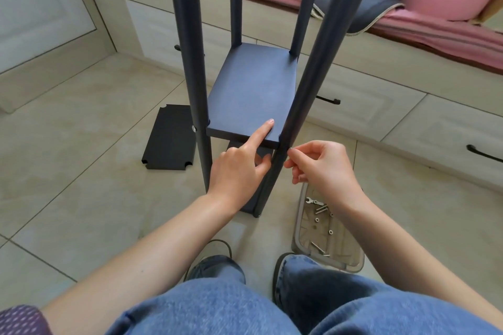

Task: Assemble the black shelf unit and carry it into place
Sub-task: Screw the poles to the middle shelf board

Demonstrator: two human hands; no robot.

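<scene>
The black shelf unit stands on the tiled floor in front of me: several upright black poles [187, 43] and a black shelf board [250, 92] set between them. My left hand [239, 163] holds the board's near edge, index finger on top, thumb underneath, next to the near right pole [313, 73]. My right hand [318, 163] pinches something small against that pole just below the board; the item itself is hidden by the fingertips. A lower board shows under my left hand.
A spare black shelf board [170, 141] lies flat on the floor to the left. A clear plastic tray [302, 236] with screws, washers and a small wrench sits by my right foot. Drawers with black handles [328, 100] and a pink-cushioned bench run behind.
</scene>
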